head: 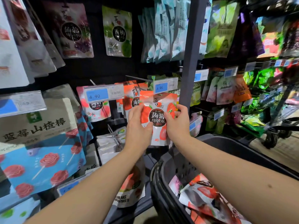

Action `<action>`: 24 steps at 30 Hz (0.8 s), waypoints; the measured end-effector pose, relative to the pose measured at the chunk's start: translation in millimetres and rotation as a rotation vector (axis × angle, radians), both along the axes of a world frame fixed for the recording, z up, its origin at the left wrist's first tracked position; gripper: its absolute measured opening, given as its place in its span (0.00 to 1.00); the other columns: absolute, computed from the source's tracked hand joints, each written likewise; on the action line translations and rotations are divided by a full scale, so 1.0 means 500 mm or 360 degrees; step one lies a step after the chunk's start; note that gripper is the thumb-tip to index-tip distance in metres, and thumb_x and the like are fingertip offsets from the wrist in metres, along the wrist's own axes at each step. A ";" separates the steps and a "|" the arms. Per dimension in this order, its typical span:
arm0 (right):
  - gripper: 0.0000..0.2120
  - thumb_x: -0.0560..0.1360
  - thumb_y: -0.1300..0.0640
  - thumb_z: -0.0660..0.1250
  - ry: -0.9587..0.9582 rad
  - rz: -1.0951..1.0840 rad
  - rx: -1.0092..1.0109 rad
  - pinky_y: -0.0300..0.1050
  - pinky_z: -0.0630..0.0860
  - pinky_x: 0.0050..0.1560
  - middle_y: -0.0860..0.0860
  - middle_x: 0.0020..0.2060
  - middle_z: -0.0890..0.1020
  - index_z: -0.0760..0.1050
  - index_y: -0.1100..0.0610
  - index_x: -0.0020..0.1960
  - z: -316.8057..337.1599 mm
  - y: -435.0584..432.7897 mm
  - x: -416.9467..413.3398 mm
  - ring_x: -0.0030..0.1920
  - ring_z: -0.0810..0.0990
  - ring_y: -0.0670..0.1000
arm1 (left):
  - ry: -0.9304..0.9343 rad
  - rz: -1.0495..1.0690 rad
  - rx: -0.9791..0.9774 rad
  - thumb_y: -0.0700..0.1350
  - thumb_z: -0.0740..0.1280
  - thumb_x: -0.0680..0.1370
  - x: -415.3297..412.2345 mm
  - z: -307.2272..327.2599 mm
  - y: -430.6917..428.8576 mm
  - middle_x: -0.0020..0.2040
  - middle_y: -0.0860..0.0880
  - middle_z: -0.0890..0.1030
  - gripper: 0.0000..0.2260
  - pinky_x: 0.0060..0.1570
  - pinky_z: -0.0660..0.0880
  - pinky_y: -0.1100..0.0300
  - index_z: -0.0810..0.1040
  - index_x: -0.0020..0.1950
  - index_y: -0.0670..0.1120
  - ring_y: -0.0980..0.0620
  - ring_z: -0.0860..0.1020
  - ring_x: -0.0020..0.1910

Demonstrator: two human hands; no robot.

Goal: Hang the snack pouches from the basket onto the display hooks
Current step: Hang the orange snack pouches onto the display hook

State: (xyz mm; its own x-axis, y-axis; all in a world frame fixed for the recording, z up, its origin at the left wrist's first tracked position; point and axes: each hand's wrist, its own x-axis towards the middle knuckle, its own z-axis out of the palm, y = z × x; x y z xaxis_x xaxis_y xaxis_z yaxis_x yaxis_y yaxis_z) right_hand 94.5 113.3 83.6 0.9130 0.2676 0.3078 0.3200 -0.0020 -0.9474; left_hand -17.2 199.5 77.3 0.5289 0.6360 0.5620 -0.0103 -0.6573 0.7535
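Filling basket (181,168): seemingly strawberry pouches (205,193)

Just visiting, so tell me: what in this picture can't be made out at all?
Head view: whether the strawberry pouch is on its hook yet; the price tag hides the hook's end.
Head view: how many pouches the basket holds; the right forearm and the bottom edge cut them off.
Head view: labels on the right-hand shelves; blurred.

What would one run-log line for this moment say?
phase: hanging pouch | left hand: holds strawberry pouch | right hand: pinches its edge | hung: cannot tell | basket: more pouches
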 end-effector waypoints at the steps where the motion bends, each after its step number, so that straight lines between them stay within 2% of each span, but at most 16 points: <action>1: 0.21 0.78 0.56 0.72 0.0004 -0.0016 0.0006 0.37 0.72 0.47 0.48 0.50 0.76 0.67 0.52 0.67 0.001 0.001 -0.001 0.47 0.77 0.44 | 0.0002 0.0008 -0.0008 0.34 0.69 0.76 0.001 -0.001 0.000 0.71 0.53 0.68 0.30 0.65 0.58 0.80 0.67 0.77 0.46 0.59 0.68 0.70; 3: 0.20 0.77 0.57 0.73 0.0031 -0.0037 0.0022 0.38 0.70 0.45 0.47 0.48 0.75 0.66 0.53 0.63 0.000 0.005 -0.004 0.45 0.76 0.42 | -0.0003 0.0012 -0.0035 0.34 0.69 0.76 0.001 -0.002 0.003 0.72 0.53 0.67 0.30 0.63 0.56 0.83 0.67 0.78 0.45 0.59 0.67 0.70; 7: 0.15 0.77 0.58 0.73 -0.0005 -0.0078 -0.0010 0.30 0.69 0.41 0.43 0.45 0.75 0.69 0.55 0.57 -0.005 0.007 -0.006 0.43 0.74 0.39 | -0.0005 0.0019 -0.0036 0.34 0.70 0.76 -0.002 -0.002 0.008 0.72 0.51 0.68 0.31 0.62 0.56 0.84 0.67 0.78 0.44 0.59 0.68 0.70; 10: 0.14 0.78 0.57 0.72 -0.0031 -0.0068 -0.0022 0.32 0.71 0.48 0.43 0.48 0.76 0.72 0.54 0.60 -0.005 0.010 -0.005 0.47 0.76 0.41 | 0.0010 -0.0004 -0.0034 0.35 0.70 0.77 -0.004 0.000 0.009 0.72 0.53 0.67 0.31 0.60 0.56 0.85 0.66 0.79 0.46 0.62 0.67 0.68; 13: 0.16 0.79 0.56 0.72 -0.0049 -0.0089 -0.0052 0.44 0.75 0.60 0.45 0.53 0.77 0.75 0.55 0.65 -0.002 0.011 -0.005 0.55 0.76 0.46 | 0.0008 -0.0014 0.0002 0.36 0.70 0.77 -0.001 0.006 0.008 0.70 0.55 0.67 0.32 0.57 0.59 0.85 0.66 0.79 0.47 0.61 0.68 0.68; 18: 0.18 0.80 0.56 0.70 -0.0048 -0.0082 -0.0102 0.44 0.75 0.62 0.46 0.55 0.80 0.77 0.56 0.69 0.008 0.007 -0.005 0.55 0.77 0.45 | 0.0011 -0.0035 -0.0023 0.37 0.70 0.77 0.003 0.010 0.006 0.70 0.55 0.67 0.32 0.58 0.59 0.84 0.65 0.79 0.47 0.60 0.68 0.69; 20: 0.19 0.80 0.56 0.69 -0.0057 -0.0043 -0.0114 0.40 0.72 0.61 0.48 0.61 0.81 0.76 0.55 0.71 0.014 0.006 -0.008 0.57 0.76 0.43 | 0.0026 -0.0012 -0.0048 0.37 0.71 0.77 0.004 0.012 0.010 0.72 0.54 0.67 0.31 0.63 0.60 0.79 0.65 0.79 0.47 0.60 0.67 0.70; 22: 0.21 0.81 0.57 0.67 -0.0065 0.0020 -0.0129 0.38 0.69 0.60 0.49 0.66 0.80 0.74 0.55 0.73 0.019 0.008 -0.013 0.58 0.76 0.43 | 0.0040 0.0009 -0.0077 0.38 0.71 0.77 0.005 0.011 0.016 0.73 0.53 0.67 0.31 0.69 0.62 0.70 0.65 0.79 0.45 0.58 0.67 0.71; 24: 0.25 0.81 0.56 0.67 -0.0061 0.0110 -0.0159 0.36 0.73 0.56 0.53 0.65 0.80 0.69 0.54 0.77 0.016 0.008 -0.019 0.56 0.80 0.47 | 0.0053 0.0011 -0.0087 0.37 0.71 0.77 0.005 0.007 0.021 0.73 0.52 0.67 0.31 0.71 0.63 0.65 0.65 0.79 0.45 0.56 0.68 0.71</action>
